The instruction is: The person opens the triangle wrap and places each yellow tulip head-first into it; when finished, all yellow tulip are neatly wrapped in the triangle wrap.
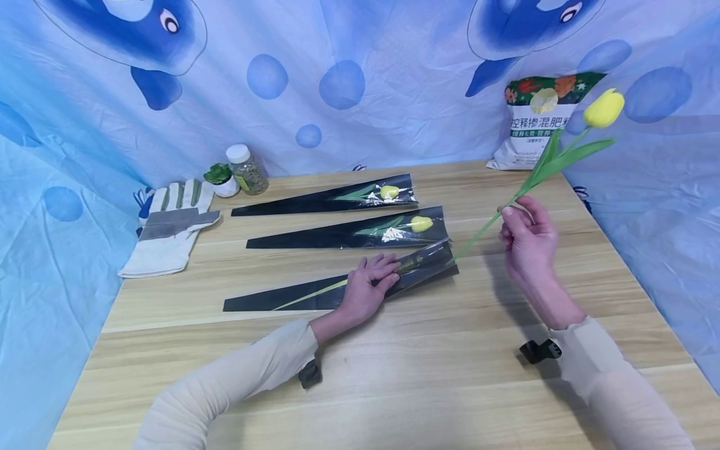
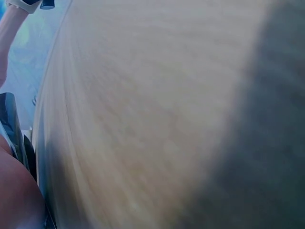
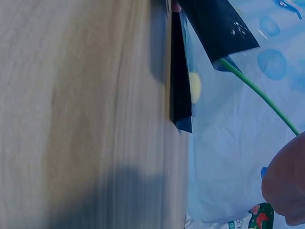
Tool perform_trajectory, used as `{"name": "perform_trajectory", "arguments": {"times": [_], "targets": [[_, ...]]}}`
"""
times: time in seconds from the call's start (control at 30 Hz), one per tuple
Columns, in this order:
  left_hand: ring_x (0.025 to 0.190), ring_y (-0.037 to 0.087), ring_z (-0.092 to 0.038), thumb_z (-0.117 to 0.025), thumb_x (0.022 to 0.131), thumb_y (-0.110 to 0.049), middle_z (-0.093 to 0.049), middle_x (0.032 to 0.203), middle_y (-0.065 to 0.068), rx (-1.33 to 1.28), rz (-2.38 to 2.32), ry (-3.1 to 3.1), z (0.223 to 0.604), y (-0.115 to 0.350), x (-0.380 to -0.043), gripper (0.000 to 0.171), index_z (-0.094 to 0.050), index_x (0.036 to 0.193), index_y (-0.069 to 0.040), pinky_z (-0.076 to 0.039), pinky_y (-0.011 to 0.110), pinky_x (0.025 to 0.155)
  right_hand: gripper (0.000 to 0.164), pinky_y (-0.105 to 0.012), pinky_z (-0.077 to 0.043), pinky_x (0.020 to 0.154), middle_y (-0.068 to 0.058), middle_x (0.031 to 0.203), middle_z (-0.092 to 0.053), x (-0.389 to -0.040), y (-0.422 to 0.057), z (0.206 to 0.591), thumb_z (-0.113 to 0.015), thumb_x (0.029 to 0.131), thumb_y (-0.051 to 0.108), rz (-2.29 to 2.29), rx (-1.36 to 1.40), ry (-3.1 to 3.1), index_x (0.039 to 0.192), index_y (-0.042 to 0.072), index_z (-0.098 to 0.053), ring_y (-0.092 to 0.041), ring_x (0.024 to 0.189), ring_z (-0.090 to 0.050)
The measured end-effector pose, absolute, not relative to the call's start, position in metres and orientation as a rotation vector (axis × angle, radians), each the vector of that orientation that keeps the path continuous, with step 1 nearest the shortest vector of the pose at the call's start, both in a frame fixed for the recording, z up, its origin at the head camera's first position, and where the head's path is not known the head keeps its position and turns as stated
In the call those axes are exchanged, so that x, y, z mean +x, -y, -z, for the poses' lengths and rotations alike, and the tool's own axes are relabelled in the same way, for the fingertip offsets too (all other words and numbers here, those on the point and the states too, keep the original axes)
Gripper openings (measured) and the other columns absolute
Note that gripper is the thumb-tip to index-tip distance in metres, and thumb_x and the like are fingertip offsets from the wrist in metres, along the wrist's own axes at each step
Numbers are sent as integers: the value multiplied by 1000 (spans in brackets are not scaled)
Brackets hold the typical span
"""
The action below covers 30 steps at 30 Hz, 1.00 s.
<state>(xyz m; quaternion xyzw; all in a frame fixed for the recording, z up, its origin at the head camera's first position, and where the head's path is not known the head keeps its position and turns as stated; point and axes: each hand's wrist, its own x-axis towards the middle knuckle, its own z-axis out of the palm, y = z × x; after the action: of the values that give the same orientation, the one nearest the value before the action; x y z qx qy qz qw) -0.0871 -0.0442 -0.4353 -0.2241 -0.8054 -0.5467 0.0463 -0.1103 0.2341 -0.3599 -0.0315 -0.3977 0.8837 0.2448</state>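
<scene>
My right hand [image 1: 529, 240] pinches the green stem of a yellow tulip [image 1: 604, 109] between thumb and fingers, its bloom raised toward the upper right. The stem [image 3: 262, 98] slants down into the wide mouth of a black flower sleeve [image 1: 430, 259] with a clear front. On that sleeve rests my left hand [image 1: 368, 287], fingers stretched over it. A pale line runs along the sleeve's narrow part; whether it is the stem I cannot tell. Behind lie two similar sleeves, the nearer [image 1: 315, 237] and the farther [image 1: 304, 204], each with a yellow tulip inside.
A white and grey work glove [image 1: 169, 228] lies at the left. Beside it stand a small potted succulent [image 1: 221, 181] and a white-lidded jar [image 1: 247, 170]. A printed fertilizer bag [image 1: 534, 125] leans against the blue curtain at the back right of the wooden table [image 1: 394, 387].
</scene>
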Motion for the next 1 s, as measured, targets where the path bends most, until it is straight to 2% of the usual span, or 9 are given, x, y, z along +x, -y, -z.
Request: {"name": "perform_trajectory", "arguments": {"times": [0.13, 0.3, 0.63, 1.0], "targets": [[130, 39, -51, -73, 89, -2, -63, 129, 19, -689, 1672, 2436, 435, 43, -86, 27, -72, 116, 3, -18, 62, 115, 25, -16, -37, 42, -12, 78, -72, -110, -229, 364, -63, 87, -20, -2392, -111, 1142, 96, 1, -71, -12, 51, -50], [129, 40, -51, -73, 89, -1, -63, 129, 20, -685, 1678, 2419, 435, 43, -87, 27, -72, 115, 3, -18, 62, 115, 30, -16, -39, 44, -9, 78, -73, -110, -224, 368, -58, 89, -22, -2373, -136, 1222, 95, 4, -71, -12, 53, -51], [129, 39, -52, -73, 89, -2, -63, 129, 19, -686, 1669, 2409, 437, 42, -89, 26, -73, 115, 3, -19, 63, 115, 29, -17, -42, 49, -6, 75, -72, -108, -220, 376, -58, 89, -22, -2373, -177, 1297, 93, 4, -71, -10, 56, -52], [128, 39, -52, -72, 91, -3, -63, 128, 20, -684, 1674, 2399, 438, 39, -88, 24, -72, 114, 4, -19, 63, 114, 29, -15, -38, 46, -3, 77, -73, -101, -218, 384, -61, 88, -20, -2331, -230, 1490, 93, 7, -69, -9, 52, -50]]}}
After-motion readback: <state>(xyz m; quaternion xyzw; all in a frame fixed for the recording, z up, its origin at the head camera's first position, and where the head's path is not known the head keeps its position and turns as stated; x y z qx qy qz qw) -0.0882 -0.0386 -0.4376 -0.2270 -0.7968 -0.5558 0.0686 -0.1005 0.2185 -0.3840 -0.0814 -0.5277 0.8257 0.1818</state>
